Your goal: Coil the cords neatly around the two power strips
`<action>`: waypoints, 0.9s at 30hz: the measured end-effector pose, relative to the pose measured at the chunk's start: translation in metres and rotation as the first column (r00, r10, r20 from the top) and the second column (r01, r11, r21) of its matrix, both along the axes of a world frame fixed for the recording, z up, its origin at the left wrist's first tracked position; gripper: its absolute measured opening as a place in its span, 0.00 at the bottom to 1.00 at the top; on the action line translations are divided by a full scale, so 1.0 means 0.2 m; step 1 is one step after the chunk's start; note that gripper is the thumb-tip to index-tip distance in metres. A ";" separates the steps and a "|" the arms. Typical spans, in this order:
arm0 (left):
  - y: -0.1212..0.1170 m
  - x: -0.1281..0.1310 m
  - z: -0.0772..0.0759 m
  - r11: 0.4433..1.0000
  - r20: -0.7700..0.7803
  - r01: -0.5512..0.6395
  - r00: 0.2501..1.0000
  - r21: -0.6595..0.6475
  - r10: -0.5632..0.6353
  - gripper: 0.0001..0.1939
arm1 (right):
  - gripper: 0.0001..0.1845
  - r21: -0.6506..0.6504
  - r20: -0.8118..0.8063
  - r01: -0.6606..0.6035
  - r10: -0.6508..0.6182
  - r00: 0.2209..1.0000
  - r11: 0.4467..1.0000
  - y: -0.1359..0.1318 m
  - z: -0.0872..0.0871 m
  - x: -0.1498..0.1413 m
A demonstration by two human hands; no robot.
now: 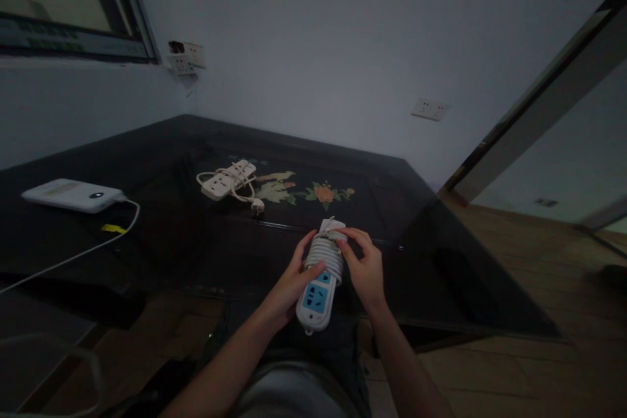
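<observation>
A white power strip (319, 300) with blue socket faces is held over the near edge of the black table. Its white cord (324, 256) is wound in several tight turns around the upper part. My left hand (297, 279) grips the strip from the left side, thumb lying across the wound cord. At the strip's far end, my right hand (364, 266) has its fingers pinched on the cord near the top turns. Exactly how the cord end runs between those fingers is too small to tell.
On the black table (196, 255) lies a second power strip (223, 181) with its cord looped over it and its plug (257, 207) beside it. A white power bank (73, 195) with a cable sits at left. Wall sockets (428, 109) are behind the table.
</observation>
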State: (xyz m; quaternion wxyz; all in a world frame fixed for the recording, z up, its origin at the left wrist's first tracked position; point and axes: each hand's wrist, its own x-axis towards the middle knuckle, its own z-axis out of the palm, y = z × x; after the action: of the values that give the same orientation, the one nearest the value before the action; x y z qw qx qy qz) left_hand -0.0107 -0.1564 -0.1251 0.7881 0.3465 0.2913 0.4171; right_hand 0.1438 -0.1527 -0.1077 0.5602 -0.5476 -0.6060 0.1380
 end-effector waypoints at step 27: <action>-0.02 -0.01 -0.02 0.995 0.057 -0.098 0.994 0.009 0.098 0.39 | 0.12 -0.007 -0.010 -0.122 0.122 0.992 0.993 -0.02 0.04 -0.06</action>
State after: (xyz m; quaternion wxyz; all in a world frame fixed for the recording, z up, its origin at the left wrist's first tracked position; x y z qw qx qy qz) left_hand -0.0121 -0.1610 -0.1290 0.7726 0.3245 0.2832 0.4665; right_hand 0.1320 -0.1566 -0.1003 0.5516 -0.5109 -0.6352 0.1768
